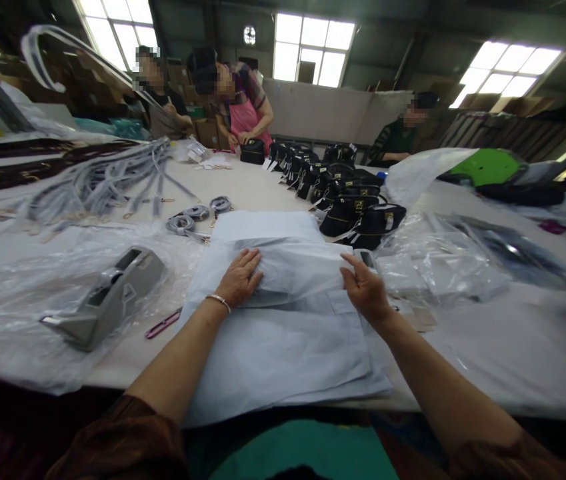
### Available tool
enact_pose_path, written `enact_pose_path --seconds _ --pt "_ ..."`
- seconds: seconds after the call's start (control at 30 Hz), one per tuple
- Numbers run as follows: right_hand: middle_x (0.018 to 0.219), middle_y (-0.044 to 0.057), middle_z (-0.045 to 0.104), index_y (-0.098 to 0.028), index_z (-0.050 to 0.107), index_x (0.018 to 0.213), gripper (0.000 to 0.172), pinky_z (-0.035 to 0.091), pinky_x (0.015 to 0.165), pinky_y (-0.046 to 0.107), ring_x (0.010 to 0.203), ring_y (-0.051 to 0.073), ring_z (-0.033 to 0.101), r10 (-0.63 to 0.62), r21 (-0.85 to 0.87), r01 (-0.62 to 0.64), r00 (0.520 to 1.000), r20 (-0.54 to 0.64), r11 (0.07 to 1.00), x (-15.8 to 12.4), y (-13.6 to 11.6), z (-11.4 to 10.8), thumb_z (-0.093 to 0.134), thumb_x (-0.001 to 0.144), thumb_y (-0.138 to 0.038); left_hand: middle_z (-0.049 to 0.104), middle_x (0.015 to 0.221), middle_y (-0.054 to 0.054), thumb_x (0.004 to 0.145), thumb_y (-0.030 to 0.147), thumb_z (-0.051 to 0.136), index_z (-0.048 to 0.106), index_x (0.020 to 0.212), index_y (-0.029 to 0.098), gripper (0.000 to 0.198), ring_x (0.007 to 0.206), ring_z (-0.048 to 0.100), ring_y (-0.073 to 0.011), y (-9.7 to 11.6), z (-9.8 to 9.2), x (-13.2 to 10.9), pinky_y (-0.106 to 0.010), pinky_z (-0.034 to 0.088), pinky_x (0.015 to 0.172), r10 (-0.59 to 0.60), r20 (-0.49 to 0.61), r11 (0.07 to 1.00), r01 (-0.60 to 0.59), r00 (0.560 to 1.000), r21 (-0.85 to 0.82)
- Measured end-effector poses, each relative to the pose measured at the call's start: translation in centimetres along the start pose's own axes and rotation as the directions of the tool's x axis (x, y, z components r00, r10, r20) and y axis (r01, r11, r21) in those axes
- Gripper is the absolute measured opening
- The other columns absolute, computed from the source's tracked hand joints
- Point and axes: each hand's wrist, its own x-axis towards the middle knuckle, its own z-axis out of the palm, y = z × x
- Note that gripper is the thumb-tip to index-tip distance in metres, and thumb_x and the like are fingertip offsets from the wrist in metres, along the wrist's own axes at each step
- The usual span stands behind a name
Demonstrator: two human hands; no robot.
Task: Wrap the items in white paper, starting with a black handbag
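Observation:
A sheet of thin white wrapping paper [283, 353] lies on a stack of similar sheets in front of me, with a folded paper bundle [297, 267] across its upper part. What the bundle contains, if anything, is hidden. My left hand [240, 279] rests flat on the bundle's left side, fingers stretched out, a bracelet at the wrist. At the right end of the bundle is my right hand [367, 288]; its thumb and index finger are apart at the paper's edge, the other fingers partly curled.
A grey tape dispenser [117, 297] and pink thread snips [163, 325] lie to the left. Coiled grey straps [187, 219] sit beyond the paper. Black handbags [347, 210] stand in rows at the back right, near clear plastic bags [443, 267]. Several people work across the table.

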Motion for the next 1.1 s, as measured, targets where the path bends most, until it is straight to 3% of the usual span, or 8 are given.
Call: enact_pose_path --seconds 0.1,0.23,0.37,0.47,0.57,0.7,0.87,1.1 --pt "0.09 0.014 0.074 -0.017 0.06 0.134 0.043 0.056 0.077 0.042 0.078 0.029 0.071 0.081 -0.29 -0.044 0.99 0.114 0.956 0.7 -0.1 0.2 0.044 0.099 -0.036 0.04 0.16 -0.013 0.102 0.043 0.038 0.046 0.151 0.013 0.058 0.154 0.026 -0.0294 0.2 -0.1 0.0 -0.053 0.031 0.125 0.002 -0.003 1.0 -0.002 1.0 0.03" --pt "0.086 0.015 0.071 -0.017 0.066 0.116 0.027 0.054 0.075 0.041 0.08 0.03 0.071 0.241 -0.59 -0.003 0.915 0.325 0.807 1.4 -0.9 -0.7 0.05 0.095 -0.023 0.04 0.16 -0.012 0.101 0.043 0.041 0.047 0.15 0.015 0.057 0.153 0.028 -0.031 0.4 0.0 0.0 -0.055 0.034 0.122 0.011 0.012 0.996 -0.012 1.0 0.088" --pt "0.119 0.018 0.068 -0.016 0.069 0.112 0.024 0.048 0.096 0.041 0.11 0.03 0.064 -0.004 -0.459 0.147 0.955 0.298 0.876 3.6 -2.4 -1.1 0.053 0.096 -0.025 0.039 0.162 -0.011 0.101 0.042 0.044 0.047 0.15 0.017 0.056 0.152 0.029 -0.032 0.9 -0.2 0.2 -0.055 0.036 0.12 -0.015 0.058 0.989 0.006 0.998 0.146" --pt "0.125 0.013 0.068 -0.016 0.069 0.118 0.031 0.044 0.103 0.033 0.117 0.023 0.061 -0.114 -0.223 0.186 0.947 0.302 0.957 6.2 -3.3 0.9 0.046 0.101 -0.026 0.038 0.162 -0.01 0.1 0.041 0.045 0.048 0.15 0.019 0.055 0.152 0.03 -0.0332 1.3 -0.5 0.3 -0.056 0.037 0.118 -0.029 0.079 0.984 0.015 0.996 0.177" --pt "0.118 0.012 0.072 -0.016 0.071 0.117 0.035 0.045 0.097 0.029 0.111 0.021 0.065 -0.02 -0.175 0.113 0.888 0.459 0.978 8.3 -3.8 3.8 0.042 0.103 -0.028 0.04 0.161 -0.01 0.1 0.042 0.045 0.048 0.15 0.02 0.055 0.151 0.031 -0.0347 1.6 -0.8 0.2 -0.056 0.038 0.117 -0.033 0.073 0.982 0.018 0.997 0.188" --pt "0.101 0.011 0.076 -0.017 0.077 0.1 0.033 0.046 0.077 0.028 0.095 0.023 0.068 0.141 -0.291 0.058 0.775 0.616 0.955 10.1 -4.2 5.8 0.059 0.095 -0.044 0.039 0.162 -0.009 0.1 0.041 0.046 0.048 0.151 0.022 0.055 0.151 0.03 -0.0358 1.6 -0.7 0.1 -0.057 0.039 0.115 -0.038 0.065 0.98 0.025 0.997 0.196" --pt "0.097 0.006 0.076 -0.021 0.076 0.097 0.021 0.043 0.074 0.026 0.091 0.021 0.068 0.079 -0.269 0.085 0.834 0.546 0.959 11.5 -3.6 5.6 0.07 0.087 -0.039 0.036 0.163 -0.008 0.1 0.042 0.045 0.047 0.152 0.02 0.056 0.152 0.029 -0.036 1.6 -0.7 0.0 -0.059 0.039 0.115 -0.06 0.082 0.978 0.042 0.995 0.203" --pt "0.101 0.012 0.074 -0.02 0.073 0.098 0.017 0.044 0.079 0.032 0.094 0.024 0.067 0.248 -0.501 0.016 0.855 0.456 0.865 10.5 -1.7 7.1 0.063 0.094 -0.033 0.033 0.164 -0.007 0.1 0.041 0.046 0.044 0.154 0.022 0.057 0.152 0.028 -0.0357 1.9 -0.8 0.0 -0.06 0.038 0.115 -0.079 0.11 0.975 0.054 0.991 0.217"
